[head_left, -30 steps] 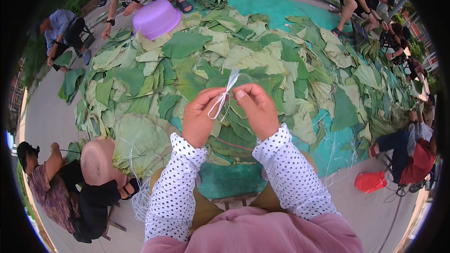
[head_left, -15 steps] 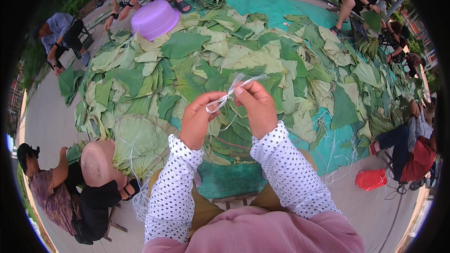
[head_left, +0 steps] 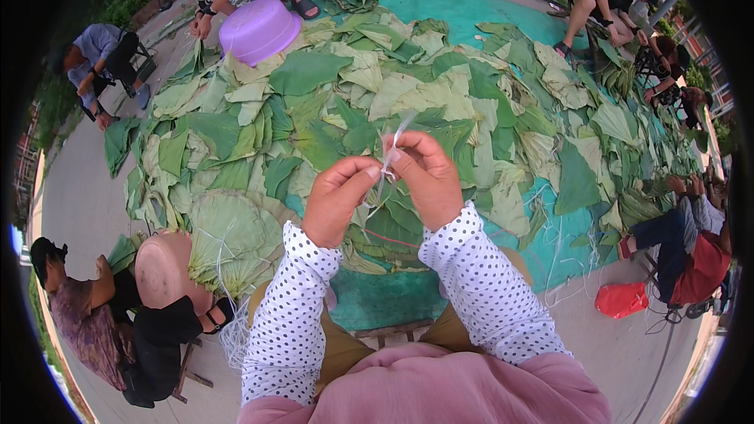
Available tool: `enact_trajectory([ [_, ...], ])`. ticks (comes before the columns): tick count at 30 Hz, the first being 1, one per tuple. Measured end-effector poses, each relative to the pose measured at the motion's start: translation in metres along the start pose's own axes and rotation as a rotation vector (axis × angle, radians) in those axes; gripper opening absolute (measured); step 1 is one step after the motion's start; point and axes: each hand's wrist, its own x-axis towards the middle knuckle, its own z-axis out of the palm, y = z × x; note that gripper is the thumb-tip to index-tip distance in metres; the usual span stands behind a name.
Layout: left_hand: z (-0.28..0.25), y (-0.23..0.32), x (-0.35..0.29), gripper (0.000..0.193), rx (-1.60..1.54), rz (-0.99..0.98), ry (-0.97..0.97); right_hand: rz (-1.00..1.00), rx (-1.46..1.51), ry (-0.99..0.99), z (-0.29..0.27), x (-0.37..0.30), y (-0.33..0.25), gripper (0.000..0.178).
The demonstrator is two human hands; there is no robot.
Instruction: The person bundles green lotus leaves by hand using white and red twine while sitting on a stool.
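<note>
A thin white plastic string (head_left: 404,127) is drawn together into a small knot between my two hands, above a heap of large green leaves that look like lotus leaves (head_left: 310,73). My left hand (head_left: 339,198) pinches the string near the knot with thumb and forefinger. Close beside it, my right hand (head_left: 428,184) grips the string too, one end sticking up above its fingers. Below my hands, a tail of string hangs over a stack of leaves by my knees, partly hidden by them. A thin red cord (head_left: 391,238) lies across that stack.
A purple basin (head_left: 260,31) stands at the heap's far left, a pink basin (head_left: 170,271) at the near left. Beside it lies a leaf bundle (head_left: 236,237) with loose white strings. Several people sit around the green sheet (head_left: 463,17). A red bag (head_left: 620,300) lies at right.
The open loop of string between my hands has drawn down into a small knot. My right fingers have curled further round the string. Co-workers' hands around the heap have shifted.
</note>
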Motion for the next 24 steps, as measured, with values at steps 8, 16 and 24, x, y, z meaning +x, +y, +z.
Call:
enact_trajectory([
  [8, -0.005, -0.002, 0.000, 0.014, -0.005, -0.053, -0.052, 0.177, 0.012, -0.083, -0.005, 0.001, -0.011, 0.019],
  [16, 0.000, 0.006, -0.001, 0.017, -0.004, -0.092, -0.063, 0.132, -0.049, 0.063, -0.009, 0.007, -0.009, 0.017],
  [24, 0.011, 0.008, -0.004, 0.020, 0.067, -0.095, -0.026, 0.121, 0.070, 0.174, -0.012, 0.004, -0.007, 0.018],
])
